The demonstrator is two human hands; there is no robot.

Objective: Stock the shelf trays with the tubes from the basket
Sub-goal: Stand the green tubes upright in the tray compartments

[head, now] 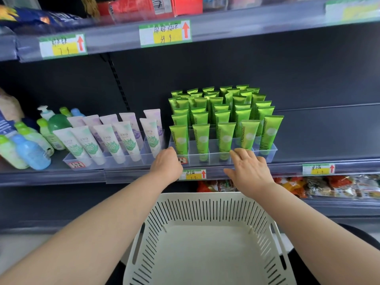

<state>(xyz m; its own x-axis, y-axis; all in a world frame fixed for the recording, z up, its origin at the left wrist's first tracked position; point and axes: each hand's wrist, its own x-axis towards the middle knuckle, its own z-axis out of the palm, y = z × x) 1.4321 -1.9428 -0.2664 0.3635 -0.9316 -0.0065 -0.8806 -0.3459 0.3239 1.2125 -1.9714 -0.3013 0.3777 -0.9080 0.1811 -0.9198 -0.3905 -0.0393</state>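
Several green tubes (224, 112) stand upright in rows in a clear divided tray (213, 157) on the middle shelf. My left hand (166, 163) rests at the tray's front left corner; its fingers are hidden behind the hand. My right hand (249, 168) lies with straight fingers against the tray's front wall, right of centre. Neither hand holds a tube. Below them a white slotted basket (205, 239) shows a bare bottom with no tubes in it.
A second clear tray (107, 161) to the left holds white and lilac tubes (115, 134). Bottles (26, 145) crowd the shelf's left end. Price tags (194, 174) hang on the shelf rail. Snack packets (329, 186) fill the shelf below, boxes the one above.
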